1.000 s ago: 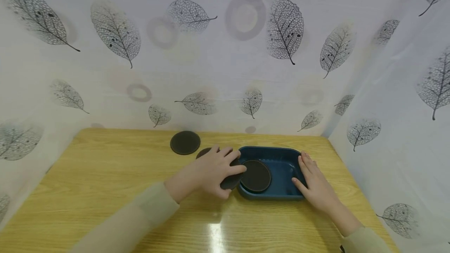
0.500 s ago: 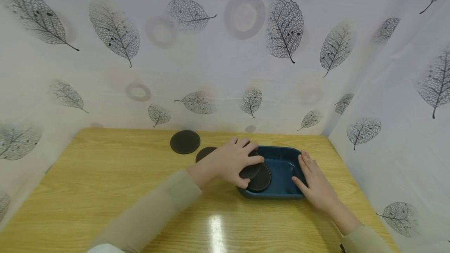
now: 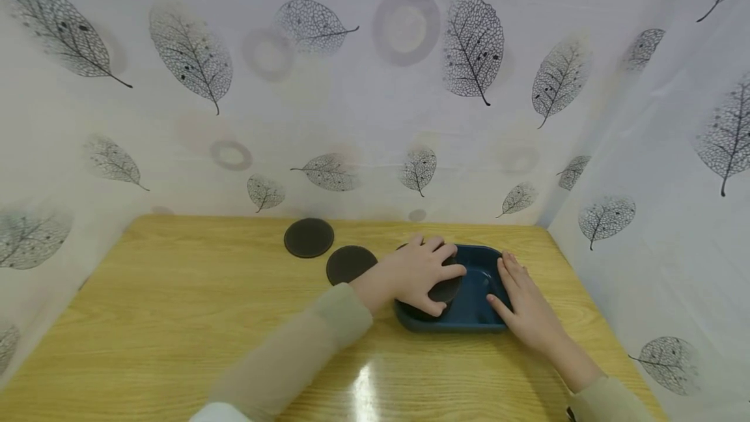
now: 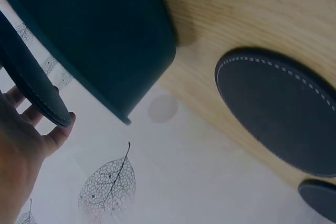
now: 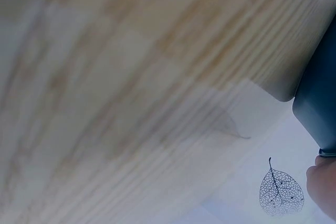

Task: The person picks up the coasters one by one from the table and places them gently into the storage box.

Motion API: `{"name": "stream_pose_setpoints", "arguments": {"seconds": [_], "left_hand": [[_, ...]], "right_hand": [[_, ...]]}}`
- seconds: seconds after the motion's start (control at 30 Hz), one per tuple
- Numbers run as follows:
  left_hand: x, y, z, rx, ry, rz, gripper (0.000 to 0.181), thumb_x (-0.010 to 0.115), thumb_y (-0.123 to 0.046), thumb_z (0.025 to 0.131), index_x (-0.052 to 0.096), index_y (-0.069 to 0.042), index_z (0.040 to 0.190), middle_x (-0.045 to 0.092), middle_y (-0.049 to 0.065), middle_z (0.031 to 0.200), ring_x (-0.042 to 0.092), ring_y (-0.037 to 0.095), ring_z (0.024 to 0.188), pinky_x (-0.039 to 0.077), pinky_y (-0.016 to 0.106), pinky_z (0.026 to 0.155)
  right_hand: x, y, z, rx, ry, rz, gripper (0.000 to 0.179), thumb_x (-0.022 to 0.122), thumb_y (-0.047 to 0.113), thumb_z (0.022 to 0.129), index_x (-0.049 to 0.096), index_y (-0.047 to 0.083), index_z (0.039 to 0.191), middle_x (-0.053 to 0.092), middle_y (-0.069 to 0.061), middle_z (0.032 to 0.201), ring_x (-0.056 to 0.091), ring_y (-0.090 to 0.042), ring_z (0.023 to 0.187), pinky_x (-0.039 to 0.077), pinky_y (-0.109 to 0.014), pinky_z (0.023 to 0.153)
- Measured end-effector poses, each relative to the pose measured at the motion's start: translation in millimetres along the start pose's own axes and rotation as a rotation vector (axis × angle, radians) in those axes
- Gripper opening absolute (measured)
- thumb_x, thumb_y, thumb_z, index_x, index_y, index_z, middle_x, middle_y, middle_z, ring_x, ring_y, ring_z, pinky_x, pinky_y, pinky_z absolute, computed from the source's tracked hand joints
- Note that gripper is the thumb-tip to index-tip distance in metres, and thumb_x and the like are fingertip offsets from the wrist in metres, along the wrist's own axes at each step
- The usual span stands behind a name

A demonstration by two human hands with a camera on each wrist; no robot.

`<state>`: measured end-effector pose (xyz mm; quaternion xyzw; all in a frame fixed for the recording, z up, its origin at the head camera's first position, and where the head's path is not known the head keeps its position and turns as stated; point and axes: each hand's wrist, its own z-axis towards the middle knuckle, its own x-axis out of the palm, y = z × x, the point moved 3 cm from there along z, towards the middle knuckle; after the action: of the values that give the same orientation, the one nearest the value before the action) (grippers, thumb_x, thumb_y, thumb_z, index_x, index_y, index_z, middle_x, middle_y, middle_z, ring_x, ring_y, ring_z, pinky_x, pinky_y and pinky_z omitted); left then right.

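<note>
My left hand [image 3: 418, 272] grips a round black coaster [image 3: 446, 290] by its edge, over the left part of a dark blue rectangular tray [image 3: 474, 324]. In the left wrist view the held coaster [image 4: 31, 77] shows stitching along its rim, with fingertips [image 4: 63, 129] at its edge, above the tray's wall [image 4: 121, 61]. Another coaster lying in the tray's left end is hidden under the hand in the head view. My right hand [image 3: 530, 311] rests on the tray's right end, fingers laid along the rim and thumb reaching over the inside.
Two more black coasters lie on the wooden table [image 3: 193, 292] left of the tray: a near one [image 3: 350, 266] and a far one [image 3: 308, 238]. A leaf-printed white curtain [image 3: 351, 96] stands behind the table and along its right side.
My left hand has carried the coaster rightward, from beside the tray's left edge to over its inside. The near loose coaster now shows more fully. My right hand stays at the tray's right end.
</note>
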<state>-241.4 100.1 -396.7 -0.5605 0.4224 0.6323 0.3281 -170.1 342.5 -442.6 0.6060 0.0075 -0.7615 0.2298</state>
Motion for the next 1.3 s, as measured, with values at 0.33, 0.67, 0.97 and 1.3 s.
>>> {"name": "stream_pose_setpoints", "arguments": {"seconds": [0.33,0.67,0.97,1.3], "left_hand": [[14.0,-3.9,15.5,-0.057,0.122,0.021,0.075,0.054,-0.073,0.097,0.039,-0.04,0.162,0.036,0.002,0.169,0.037,0.027,0.155,0.039,0.052,0.123],[26.7,-9.8,21.9,-0.058,0.169,0.035,0.075,0.056,-0.075,0.096,0.04,-0.042,0.161,0.038,0.001,0.168,0.042,0.024,0.152,0.044,0.047,0.12],[33.4,-12.0,21.7,-0.059,0.211,0.022,0.074,0.058,-0.074,0.096,0.042,-0.04,0.16,0.041,0.001,0.165,0.044,0.023,0.149,0.046,0.047,0.117],[33.9,-9.4,19.3,-0.069,0.2,0.034,0.07,0.053,-0.073,0.099,0.043,-0.039,0.16,0.043,0.001,0.164,0.045,0.022,0.149,0.044,0.044,0.119]], "right_hand": [[0.0,-0.7,0.0,-0.003,-0.01,0.002,0.077,0.065,0.03,0.106,0.031,-0.01,0.162,0.024,-0.029,0.173,0.022,-0.045,0.162,-0.002,-0.026,0.134],[-0.3,-0.6,0.0,0.0,-0.005,0.0,0.076,0.064,0.03,0.106,0.031,-0.011,0.161,0.023,-0.029,0.173,0.023,-0.045,0.162,-0.002,-0.026,0.134],[-0.1,-0.1,-0.2,-0.002,-0.005,0.007,0.076,0.064,0.031,0.106,0.031,-0.011,0.161,0.023,-0.029,0.173,0.022,-0.045,0.162,-0.006,-0.02,0.132],[-0.5,0.3,-0.1,0.009,-0.003,0.013,0.076,0.064,0.03,0.106,0.031,-0.01,0.162,0.025,-0.03,0.172,0.023,-0.046,0.161,-0.003,-0.023,0.133]]}}
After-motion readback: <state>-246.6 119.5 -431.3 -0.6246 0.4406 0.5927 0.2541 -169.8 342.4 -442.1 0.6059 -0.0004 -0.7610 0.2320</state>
